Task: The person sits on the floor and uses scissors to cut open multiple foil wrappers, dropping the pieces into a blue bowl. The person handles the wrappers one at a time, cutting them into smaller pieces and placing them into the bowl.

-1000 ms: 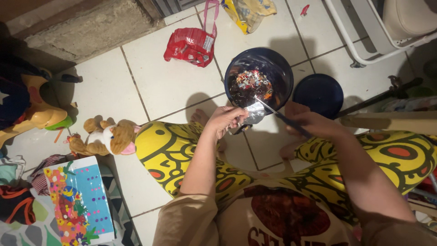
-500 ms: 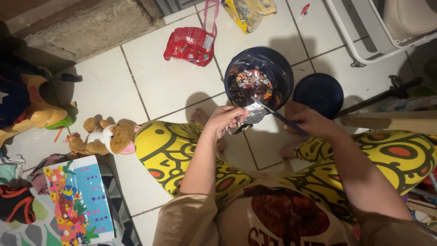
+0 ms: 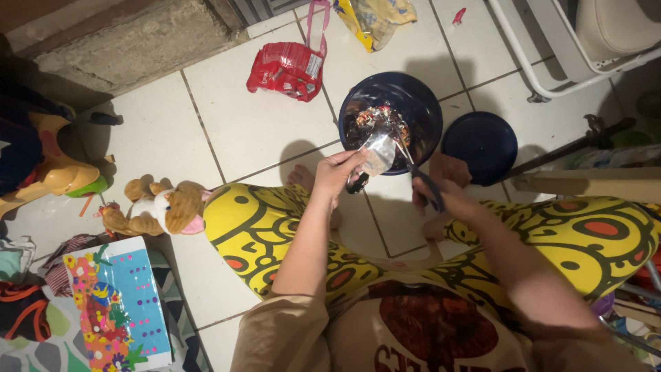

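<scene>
I sit on a tiled floor with a dark blue bucket (image 3: 423, 103) before my knees; it holds many small shiny cut scraps (image 3: 375, 117). My left hand (image 3: 337, 172) pinches a silvery foil wrapper (image 3: 379, 151) at the bucket's near rim. My right hand (image 3: 441, 193) grips dark-handled scissors (image 3: 413, 169), whose blades reach up to the wrapper over the bucket.
A round dark blue lid (image 3: 480, 143) lies right of the bucket. A red snack bag (image 3: 289, 67) and a yellow bag (image 3: 375, 17) lie beyond it. A plush cat (image 3: 162, 209), a colourful book (image 3: 117, 303) and a white frame (image 3: 551, 48) surround me.
My left hand lifted the wrapper up toward the bucket. My right hand drew back toward me and turned the scissors more upright, blades now at the wrapper.
</scene>
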